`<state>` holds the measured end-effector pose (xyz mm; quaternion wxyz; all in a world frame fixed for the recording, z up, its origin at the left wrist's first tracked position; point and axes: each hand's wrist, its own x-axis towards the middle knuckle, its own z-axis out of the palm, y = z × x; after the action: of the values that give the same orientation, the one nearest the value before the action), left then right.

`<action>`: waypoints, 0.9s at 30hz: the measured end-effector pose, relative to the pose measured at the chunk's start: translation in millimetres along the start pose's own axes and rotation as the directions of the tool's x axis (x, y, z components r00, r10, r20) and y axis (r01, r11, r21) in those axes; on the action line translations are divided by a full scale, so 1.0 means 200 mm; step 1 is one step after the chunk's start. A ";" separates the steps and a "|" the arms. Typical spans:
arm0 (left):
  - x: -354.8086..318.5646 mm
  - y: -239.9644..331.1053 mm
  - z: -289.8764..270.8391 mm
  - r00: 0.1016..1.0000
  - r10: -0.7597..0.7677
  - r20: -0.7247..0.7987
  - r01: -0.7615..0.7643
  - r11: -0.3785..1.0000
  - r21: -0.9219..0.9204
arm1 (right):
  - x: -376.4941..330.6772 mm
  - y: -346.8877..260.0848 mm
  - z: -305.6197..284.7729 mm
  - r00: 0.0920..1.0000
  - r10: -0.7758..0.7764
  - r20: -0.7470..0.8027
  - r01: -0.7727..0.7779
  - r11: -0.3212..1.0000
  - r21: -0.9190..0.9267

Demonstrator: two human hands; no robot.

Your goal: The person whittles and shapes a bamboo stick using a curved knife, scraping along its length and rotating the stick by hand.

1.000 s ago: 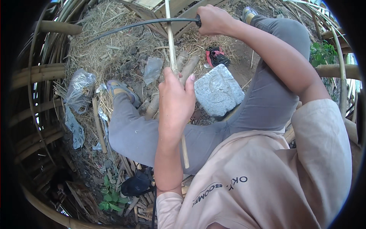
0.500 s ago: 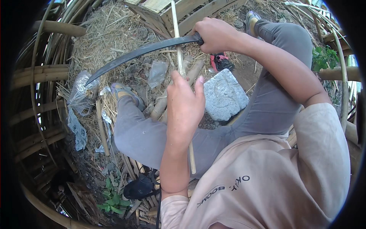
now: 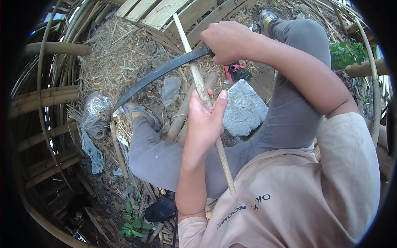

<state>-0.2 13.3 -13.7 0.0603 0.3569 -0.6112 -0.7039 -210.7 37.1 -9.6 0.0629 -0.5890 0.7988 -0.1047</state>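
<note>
My right hand (image 3: 227, 42) is closed round the handle of a long, dark machete (image 3: 161, 70) with a curved blade. The blade reaches down to the left, its tip near a clear plastic bag. In my left hand (image 3: 205, 118) lies a pale, whittled wooden stick (image 3: 225, 165), held slantwise across the palm with the thumb raised beside it. Beyond my left fingers, the blade lies across the stick's upper part. The stick's far end points at a wooden crate, and its near end comes close to my shirt.
A slatted wooden crate (image 3: 151, 13) stands at the far side. A grey stone block (image 3: 245, 108) sits between my legs, with a pink and black bundle (image 3: 237, 72) behind it. Straw (image 3: 111, 58) and plastic bags (image 3: 96, 113) litter the ground. Bamboo poles (image 3: 45, 99) line the left.
My left hand has turned its palm more upward, and the stick leans further, its near end now more to the right. The blade has come nearer to me along with my view's shift.
</note>
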 end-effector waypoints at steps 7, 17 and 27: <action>0.00 0.01 0.05 0.997 -0.058 0.044 0.063 0.989 -0.137 | 0.00 0.02 0.00 0.999 0.004 0.045 -0.003 1.000 -0.020; 0.03 -0.02 -0.01 0.993 0.093 -0.072 -0.080 0.983 0.162 | 0.00 -0.01 0.03 1.000 0.007 0.013 -0.008 0.995 0.104; 0.04 -0.01 -0.05 0.960 0.182 -0.212 -0.056 0.869 0.492 | 0.01 -0.06 0.15 0.989 -0.048 0.141 0.005 0.957 0.290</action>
<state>0.5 0.5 -20.0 0.0904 0.4084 -0.7752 -0.4734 -193.1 30.0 -36.7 0.2055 -0.5902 0.7602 -0.1775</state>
